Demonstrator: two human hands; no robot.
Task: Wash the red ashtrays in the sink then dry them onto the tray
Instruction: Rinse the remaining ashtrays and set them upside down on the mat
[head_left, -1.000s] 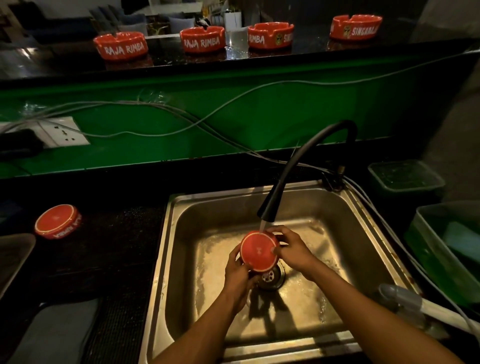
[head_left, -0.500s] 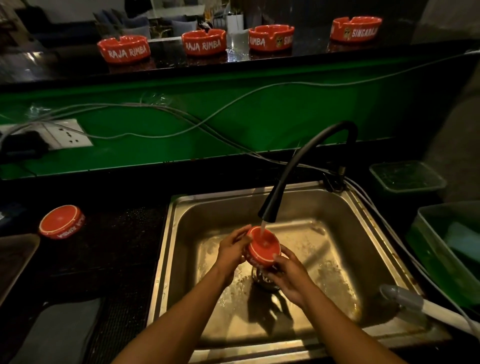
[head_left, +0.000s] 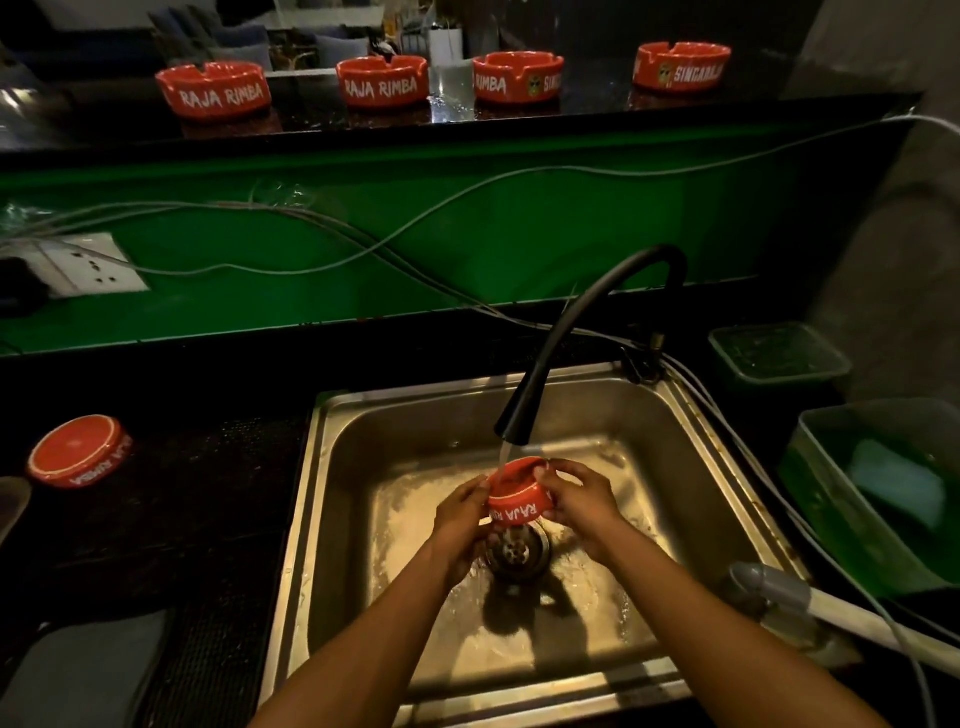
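Here, near the left edge of the counter (head_left: 208, 519), one red ashtray (head_left: 78, 450) lies upside down. In the sink (head_left: 691, 467), your left hand (head_left: 460, 519) and right hand (head_left: 582, 499) together grip another ashtray (head_left: 519, 493) from both sides, upright under the black faucet (head_left: 571, 343), above the drain (head_left: 518, 551).

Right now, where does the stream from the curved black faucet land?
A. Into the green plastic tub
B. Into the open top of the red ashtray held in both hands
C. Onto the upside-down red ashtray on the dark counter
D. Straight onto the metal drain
B: the curved black faucet pours into the upright red ashtray, gripped by the left hand and right hand above the metal drain.
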